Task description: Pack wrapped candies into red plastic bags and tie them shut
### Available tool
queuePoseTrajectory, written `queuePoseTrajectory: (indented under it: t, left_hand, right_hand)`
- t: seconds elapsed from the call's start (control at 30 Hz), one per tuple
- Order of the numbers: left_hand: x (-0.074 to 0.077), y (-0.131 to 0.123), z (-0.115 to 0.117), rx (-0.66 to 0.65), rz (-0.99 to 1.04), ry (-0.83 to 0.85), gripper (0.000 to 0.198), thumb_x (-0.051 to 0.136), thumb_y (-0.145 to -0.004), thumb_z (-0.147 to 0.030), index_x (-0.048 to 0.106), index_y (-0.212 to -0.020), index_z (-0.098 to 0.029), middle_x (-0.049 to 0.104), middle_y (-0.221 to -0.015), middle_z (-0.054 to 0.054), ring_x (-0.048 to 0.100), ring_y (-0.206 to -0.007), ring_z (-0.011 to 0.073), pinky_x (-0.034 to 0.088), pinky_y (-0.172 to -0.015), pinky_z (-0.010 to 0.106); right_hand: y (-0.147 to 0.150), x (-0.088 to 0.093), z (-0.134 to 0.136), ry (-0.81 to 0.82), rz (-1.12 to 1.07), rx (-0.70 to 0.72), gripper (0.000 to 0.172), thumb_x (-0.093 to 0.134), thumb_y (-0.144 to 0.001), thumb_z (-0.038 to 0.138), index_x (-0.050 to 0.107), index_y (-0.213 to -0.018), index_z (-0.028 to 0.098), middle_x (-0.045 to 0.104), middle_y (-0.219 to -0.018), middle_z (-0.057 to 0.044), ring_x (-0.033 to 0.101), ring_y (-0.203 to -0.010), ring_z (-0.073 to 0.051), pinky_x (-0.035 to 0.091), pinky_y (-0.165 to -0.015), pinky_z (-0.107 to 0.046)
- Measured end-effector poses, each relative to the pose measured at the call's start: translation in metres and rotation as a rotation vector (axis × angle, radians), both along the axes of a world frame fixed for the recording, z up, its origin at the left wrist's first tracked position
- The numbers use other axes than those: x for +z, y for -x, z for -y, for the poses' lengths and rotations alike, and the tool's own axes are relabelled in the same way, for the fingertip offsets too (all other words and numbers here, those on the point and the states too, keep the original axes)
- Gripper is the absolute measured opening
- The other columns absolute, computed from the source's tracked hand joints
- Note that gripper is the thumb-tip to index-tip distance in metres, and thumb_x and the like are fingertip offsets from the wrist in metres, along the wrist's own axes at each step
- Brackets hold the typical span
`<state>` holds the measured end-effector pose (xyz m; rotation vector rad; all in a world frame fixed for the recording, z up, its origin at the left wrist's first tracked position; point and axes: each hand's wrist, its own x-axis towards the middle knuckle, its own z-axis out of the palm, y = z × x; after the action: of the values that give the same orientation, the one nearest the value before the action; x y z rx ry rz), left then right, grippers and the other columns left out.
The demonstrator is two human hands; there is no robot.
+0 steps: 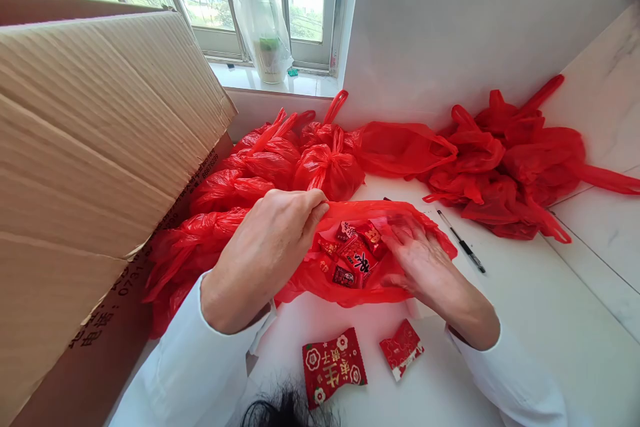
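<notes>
- On the smooth white table (540,307), between our two hands, lies one thin red plastic bag (320,285) with its mouth open.
- Our left hand (265,253) is pinching the rim of this bag between thumb and fingers.
- Our right hand (423,257) is at the mouth, thumb and fingers apart; whether they grip something, we cannot tell.
- Inside the bag we see small shiny red and dark wrapped packets (356,255).
- Nearer to us lie one flat red packet with white flowers (335,367) and one smaller red-and-white packet (401,349), not touching each other.
</notes>
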<state>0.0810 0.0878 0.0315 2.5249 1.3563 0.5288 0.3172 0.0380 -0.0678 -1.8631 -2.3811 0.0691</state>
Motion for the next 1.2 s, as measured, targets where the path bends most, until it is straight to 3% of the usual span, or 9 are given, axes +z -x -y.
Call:
queuePoseTrajectory:
  t: [0.23, 0.33, 0.43, 0.5, 0.67, 0.9, 1.0, 1.1, 1.2]
  left_hand:
    - [0.0, -0.003, -0.002, 0.001, -0.047, -0.075, 0.031, 0.038, -0.095, -0.022, 0.034, -0.064, -0.021, 0.037, -0.056, -0.005, 0.029, -0.052, 0.0122, 0.024, -0.058, 0.031]
    - [0.0, -0.003, -0.003, -0.011, -0.051, -0.083, 0.031, 0.038, -0.095, -0.022, 0.032, -0.064, -0.021, 0.037, -0.056, -0.005, 0.029, -0.051, 0.0122, 0.025, -0.057, 0.031]
    - [0.001, -0.002, -0.004, -0.009, -0.049, -0.081, 0.032, 0.039, -0.096, -0.022, 0.032, -0.064, -0.021, 0.04, -0.056, -0.005, 0.032, -0.051, 0.0119, 0.026, -0.057, 0.031]
    - [0.001, -0.001, -0.004, -0.006, -0.053, -0.08, 0.03, 0.039, -0.096, -0.021, 0.038, -0.066, -0.021, 0.047, -0.058, -0.004, 0.038, -0.052, 0.0119, 0.028, -0.058, 0.03]
    - [0.002, 0.003, -0.001, -0.025, -0.026, -0.095, 0.013, 0.045, -0.094, -0.019, 0.058, -0.095, -0.02, 0.069, -0.085, 0.002, 0.062, -0.072, 0.017, 0.034, -0.062, 0.03]
    - [0.004, 0.004, 0.004, -0.033, -0.022, -0.05, 0.017, 0.046, -0.096, -0.02, 0.06, -0.106, -0.019, 0.071, -0.092, 0.002, 0.065, -0.078, 0.0179, 0.039, -0.067, 0.03]
    - [0.005, 0.002, 0.004, -0.04, -0.001, -0.023, 0.017, 0.045, -0.096, -0.018, 0.062, -0.099, -0.018, 0.071, -0.087, 0.0, 0.064, -0.074, 0.0161, 0.04, -0.069, 0.03]
    - [0.004, 0.002, 0.002, -0.056, 0.008, -0.03, 0.021, 0.042, -0.097, -0.022, 0.062, -0.1, -0.019, 0.07, -0.085, 0.0, 0.064, -0.073, 0.0166, 0.042, -0.069, 0.03]
    - [-0.001, 0.009, 0.002, -0.04, -0.015, -0.063, 0.029, 0.045, -0.096, -0.028, 0.056, -0.122, -0.018, 0.069, -0.108, 0.006, 0.065, -0.095, 0.0223, 0.046, -0.082, 0.034]
  right_hand:
    - [-0.013, 0.005, 0.0, 0.02, -0.058, 0.158, 0.027, 0.062, -0.083, 0.019, 0.069, -0.109, 0.024, 0.055, -0.133, -0.013, 0.036, -0.135, -0.039, 0.036, -0.106, -0.059]
    - [-0.016, 0.016, -0.003, 0.096, -0.086, 0.254, 0.027, 0.05, -0.091, 0.019, 0.069, -0.109, 0.026, 0.061, -0.123, -0.01, 0.048, -0.125, -0.032, 0.042, -0.102, -0.052]
    - [-0.018, 0.029, -0.005, 0.243, -0.156, 0.307, 0.033, 0.04, -0.094, 0.015, 0.068, -0.109, 0.026, 0.068, -0.107, -0.006, 0.063, -0.095, -0.021, 0.052, -0.08, -0.034]
    - [-0.021, 0.035, -0.005, 0.233, -0.199, 0.303, 0.037, 0.038, -0.094, 0.012, 0.067, -0.11, 0.027, 0.069, -0.104, -0.004, 0.064, -0.087, -0.018, 0.051, -0.07, -0.028]
    - [-0.027, 0.037, -0.005, 0.144, -0.2, 0.306, 0.044, 0.034, -0.089, 0.004, 0.07, -0.103, 0.027, 0.069, -0.097, -0.004, 0.063, -0.083, -0.017, 0.047, -0.068, -0.027]
    - [0.0, 0.023, -0.002, 0.181, -0.076, 0.252, 0.03, 0.042, -0.092, 0.009, 0.068, -0.081, 0.021, 0.062, -0.082, -0.004, 0.057, -0.072, -0.017, 0.04, -0.06, -0.029]
    - [0.01, 0.014, 0.0, 0.16, -0.079, 0.256, 0.028, 0.042, -0.094, 0.012, 0.068, -0.097, 0.021, 0.063, -0.091, -0.005, 0.059, -0.083, -0.019, 0.045, -0.069, -0.031]
    - [0.011, 0.013, 0.0, 0.156, -0.108, 0.321, 0.048, 0.039, -0.093, 0.008, 0.054, -0.132, 0.032, 0.063, -0.099, -0.004, 0.058, -0.091, -0.02, 0.048, -0.075, -0.032]
    - [0.004, 0.023, -0.003, 0.111, -0.087, 0.325, 0.049, 0.037, -0.093, 0.006, 0.054, -0.132, 0.031, 0.062, -0.099, -0.004, 0.057, -0.084, -0.018, 0.049, -0.069, -0.03]
